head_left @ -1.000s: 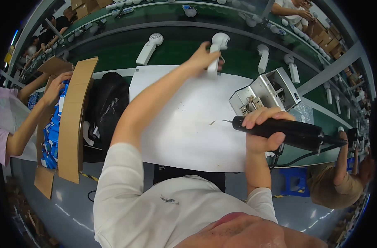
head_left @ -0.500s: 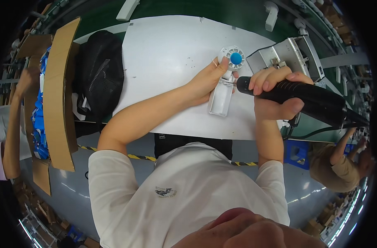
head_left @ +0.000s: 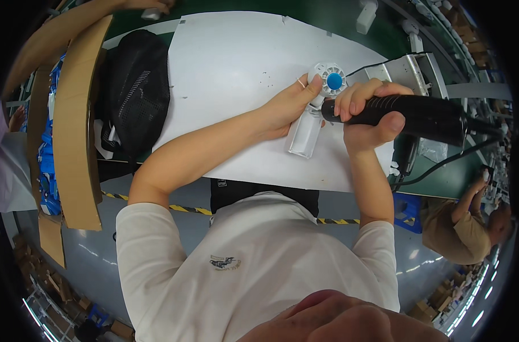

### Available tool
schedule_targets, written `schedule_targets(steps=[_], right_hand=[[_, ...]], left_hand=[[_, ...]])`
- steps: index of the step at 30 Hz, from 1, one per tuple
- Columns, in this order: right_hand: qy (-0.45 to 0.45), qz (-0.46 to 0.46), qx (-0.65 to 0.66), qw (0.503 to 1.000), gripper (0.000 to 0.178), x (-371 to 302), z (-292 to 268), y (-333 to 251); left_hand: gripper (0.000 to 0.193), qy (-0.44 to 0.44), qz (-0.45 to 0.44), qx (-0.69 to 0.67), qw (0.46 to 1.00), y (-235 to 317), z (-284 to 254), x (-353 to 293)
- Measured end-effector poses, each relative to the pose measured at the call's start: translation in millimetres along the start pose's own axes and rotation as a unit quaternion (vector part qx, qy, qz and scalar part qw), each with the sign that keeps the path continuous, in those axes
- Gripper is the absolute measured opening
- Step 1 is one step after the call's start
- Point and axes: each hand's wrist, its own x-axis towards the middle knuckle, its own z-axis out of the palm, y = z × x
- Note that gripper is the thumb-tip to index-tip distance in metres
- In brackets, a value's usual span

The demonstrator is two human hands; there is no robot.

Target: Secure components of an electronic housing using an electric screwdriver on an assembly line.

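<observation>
In my left hand (head_left: 293, 108) is a white plastic handheld fan (head_left: 305, 135), its round slotted head with a blue centre (head_left: 334, 81) pointing away from me. My left fingers are wrapped round its neck, the thumb pressed against the head. A black electric screwdriver (head_left: 416, 111) lies in the grip of my right hand (head_left: 370, 114), held nearly level. Its front end reaches the fan just below the head, by the top of the hollow handle. Whether the bit touches a screw there is too small to tell.
On the left of the white table sheet (head_left: 225, 62) lies a black mesh bag (head_left: 137, 91), beside a cardboard box (head_left: 77, 137) of blue packets. A metal device (head_left: 405, 74) stands at the right, near the screwdriver's black cable (head_left: 436, 176). A co-worker's arm (head_left: 71, 37) reaches over the far left.
My right hand and the screwdriver have shifted slightly left, and the tool lies more level. The fan has moved slightly right. At the left, the co-worker's arm has swung forward past the box.
</observation>
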Motion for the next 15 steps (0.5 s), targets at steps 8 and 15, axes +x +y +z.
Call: schedule_targets(steps=[8,15], right_hand=[[0.003,0.055,-0.053,0.997,0.036,13,-2,-29],[0.182,-0.102,-0.301,0.930,0.033,42,-33,-61]], left_hand=[[0.043,0.016,-0.031,-0.025,0.999,-1,7,0],[0.042,0.017,-0.028,-0.017,0.999,-1,11,2]])
